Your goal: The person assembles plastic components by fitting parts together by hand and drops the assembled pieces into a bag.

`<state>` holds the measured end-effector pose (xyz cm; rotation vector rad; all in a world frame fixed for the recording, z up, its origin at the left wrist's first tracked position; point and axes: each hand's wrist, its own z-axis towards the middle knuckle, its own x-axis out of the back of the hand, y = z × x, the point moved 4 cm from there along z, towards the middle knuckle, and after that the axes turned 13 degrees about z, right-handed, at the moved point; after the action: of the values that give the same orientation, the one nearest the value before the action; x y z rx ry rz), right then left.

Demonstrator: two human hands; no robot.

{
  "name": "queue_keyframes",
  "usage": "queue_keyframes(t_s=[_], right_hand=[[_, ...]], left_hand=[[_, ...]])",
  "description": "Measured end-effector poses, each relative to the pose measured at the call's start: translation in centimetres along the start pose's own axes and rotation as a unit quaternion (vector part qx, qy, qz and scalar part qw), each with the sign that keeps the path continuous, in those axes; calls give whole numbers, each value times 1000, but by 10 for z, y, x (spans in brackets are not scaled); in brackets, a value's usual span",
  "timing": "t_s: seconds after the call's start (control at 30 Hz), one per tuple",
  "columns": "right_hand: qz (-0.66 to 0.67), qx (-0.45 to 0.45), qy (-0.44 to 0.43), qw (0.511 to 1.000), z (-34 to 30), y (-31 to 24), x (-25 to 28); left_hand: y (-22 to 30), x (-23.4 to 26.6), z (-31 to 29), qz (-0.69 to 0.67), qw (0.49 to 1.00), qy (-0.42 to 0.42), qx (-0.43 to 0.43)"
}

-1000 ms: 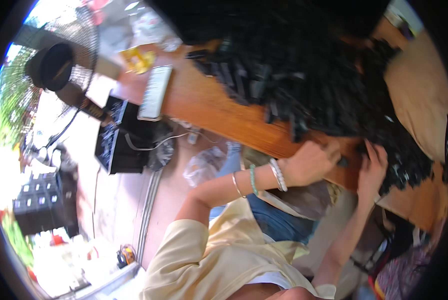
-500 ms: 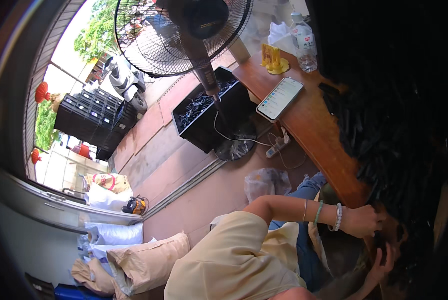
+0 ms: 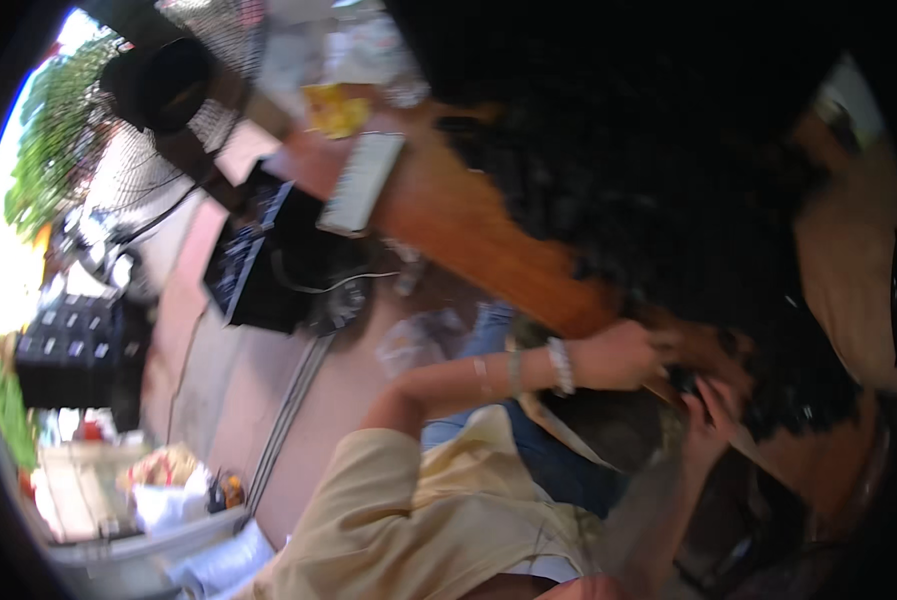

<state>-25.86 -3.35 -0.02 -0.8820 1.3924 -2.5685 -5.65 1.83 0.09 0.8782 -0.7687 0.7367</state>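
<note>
Left hand (image 3: pixel 628 355), right hand (image 3: pixel 710 415): curled; blur leaves openness, hold untellable. Heap of black, plastic-looking strips (image 3: pixel 668 200): twelve o'clock, presumably for reach.

The left grip (image 3: pixel 633 355) and right grip (image 3: pixel 710 415) nearly meet beside the black heap (image 3: pixel 668 230). A phone (image 3: pixel 362 185) lies left of the heap.

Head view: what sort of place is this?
Probably a small workshop: a heap of black pieces on a wooden table, a black bin beside it, and stacked black crates further off.
</note>
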Motion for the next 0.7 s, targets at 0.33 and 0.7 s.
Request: queue_keyframes(t_s=[0.33, 0.7], right_hand=[[111, -123, -28, 986, 10, -22, -12], [-211, 0, 74, 975, 50, 2, 5]], left_hand=[[-2, 12, 14, -124, 992, 8, 9], [6, 1, 53, 223, 973, 65, 18]])
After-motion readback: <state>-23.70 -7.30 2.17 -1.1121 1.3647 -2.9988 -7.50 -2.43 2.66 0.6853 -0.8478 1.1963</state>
